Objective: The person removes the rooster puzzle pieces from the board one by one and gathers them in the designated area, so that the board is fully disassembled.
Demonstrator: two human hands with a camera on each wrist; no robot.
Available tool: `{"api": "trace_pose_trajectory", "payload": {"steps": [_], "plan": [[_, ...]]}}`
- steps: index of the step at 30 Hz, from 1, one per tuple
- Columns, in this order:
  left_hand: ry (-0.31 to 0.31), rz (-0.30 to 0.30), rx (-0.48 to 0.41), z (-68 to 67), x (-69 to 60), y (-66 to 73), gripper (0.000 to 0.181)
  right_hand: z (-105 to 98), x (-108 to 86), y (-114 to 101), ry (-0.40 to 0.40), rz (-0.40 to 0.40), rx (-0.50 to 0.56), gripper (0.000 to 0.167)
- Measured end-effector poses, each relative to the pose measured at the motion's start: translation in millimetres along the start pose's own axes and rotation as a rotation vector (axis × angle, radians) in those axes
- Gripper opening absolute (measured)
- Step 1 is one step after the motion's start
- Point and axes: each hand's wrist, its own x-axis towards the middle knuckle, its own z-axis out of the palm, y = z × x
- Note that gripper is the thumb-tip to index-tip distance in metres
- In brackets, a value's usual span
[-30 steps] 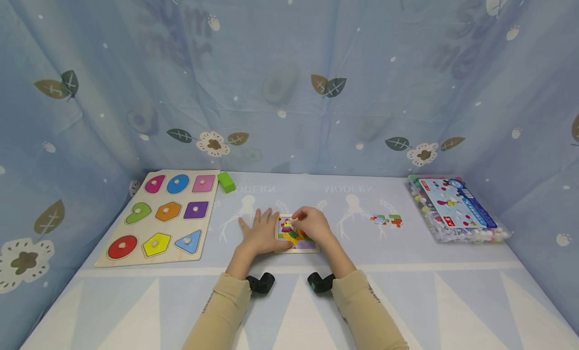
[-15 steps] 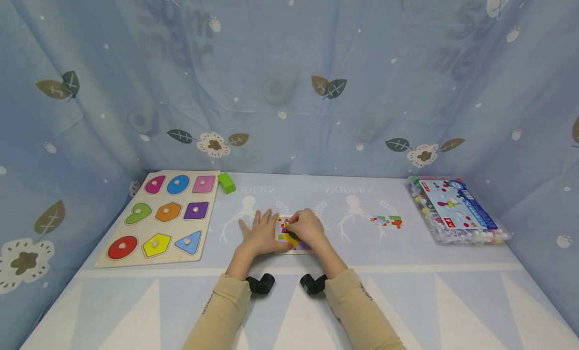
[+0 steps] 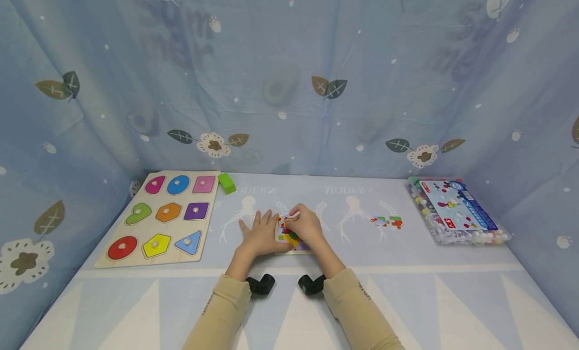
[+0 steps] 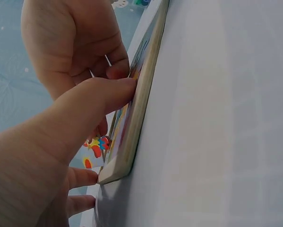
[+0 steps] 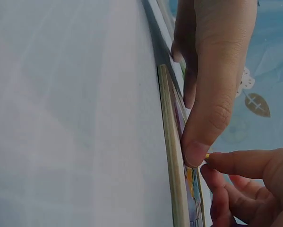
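A small framed jigsaw puzzle with a bright multicoloured picture lies on the table between both hands. My left hand rests at its left side with the fingers spread. Its thumb presses on the puzzle near the front edge, and two fingertips meet the frame's corner in the left wrist view. Over the upper part of the puzzle, my right hand pinches a small puzzle piece between thumb and fingertips. Only a yellow bit of that piece shows in the right wrist view. The right hand covers the puzzle's right part.
Loose puzzle pieces lie to the right. On the left is a wooden peg board of coloured shapes, with a green block beside its far corner. A clear box of beads stands far right, before the blue curtain.
My right hand has shifted slightly left over the puzzle, then its fingers rose a little towards the far edge. The left hand has stayed in place.
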Motion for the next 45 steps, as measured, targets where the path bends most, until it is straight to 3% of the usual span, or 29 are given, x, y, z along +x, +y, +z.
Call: {"api": "trace_pose_trajectory", "payload": {"steps": [4,9,14,24,29,45], "plan": [[-0.005,-0.003,-0.002,0.5,0.3,-0.2,0.097,-1.4,0.1,2.4,-0.007,0.024,0.146,0.03],[-0.017,-0.003,-0.005,0.5,0.7,-0.6,0.098,-4.0,-0.1,4.1,-0.031,0.09,0.395,0.03],[-0.025,-0.007,-0.004,0.9,2.1,-1.3,0.098,-8.0,1.4,8.9,-0.032,0.158,0.507,0.031],[-0.017,-0.02,-0.01,0.1,2.2,-0.5,0.098,-23.3,0.1,23.0,0.026,0.158,0.492,0.027],[-0.014,-0.018,-0.017,-0.3,2.0,-0.2,0.098,-33.0,-0.9,27.8,0.037,0.177,0.522,0.028],[-0.029,-0.017,-0.012,-0.1,0.8,-0.1,0.099,-66.3,-3.1,54.4,0.072,0.218,0.472,0.031]]}}
